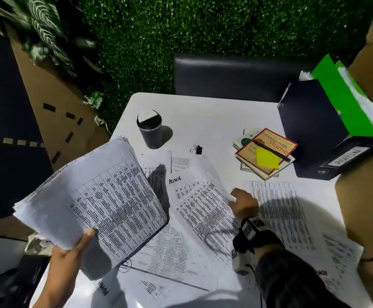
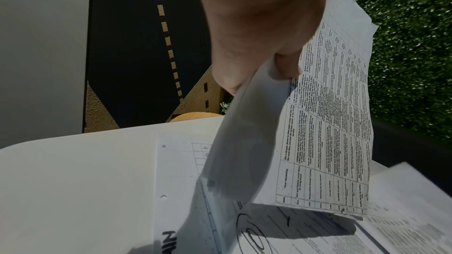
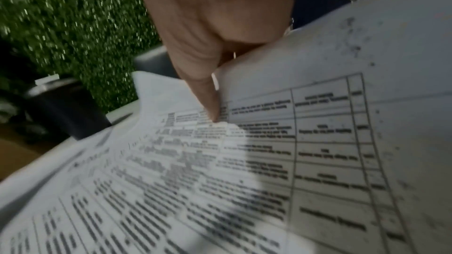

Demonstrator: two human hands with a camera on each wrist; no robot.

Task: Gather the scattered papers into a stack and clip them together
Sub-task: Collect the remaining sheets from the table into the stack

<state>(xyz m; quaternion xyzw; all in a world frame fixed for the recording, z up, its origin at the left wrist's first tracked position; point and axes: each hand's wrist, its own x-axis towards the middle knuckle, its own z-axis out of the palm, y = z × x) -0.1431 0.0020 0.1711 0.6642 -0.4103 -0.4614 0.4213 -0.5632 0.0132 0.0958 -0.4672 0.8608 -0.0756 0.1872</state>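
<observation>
Mid-gather. Left hand [image 1: 68, 254] gripping a thick sheaf of white printed table sheets [image 1: 96, 196] at its near corner, thumb on top, raised clear of the white counter [image 1: 203, 112]. Right hand [image 1: 244, 203] pinching the right edge of a loose white printed sheet [image 1: 203, 207] lying just left of that grip; more loose printed sheets [image 1: 287, 210] flat to the right of it and toward the wrist. Small black binder clip [image 1: 196, 149] untouched, well beyond both grips. Next, probably: lifting the pinched sheet across onto the sheaf, then collecting the rest. Right wrist view blurred; fingers under the paper hidden. Sheet count impossible to tell.
</observation>
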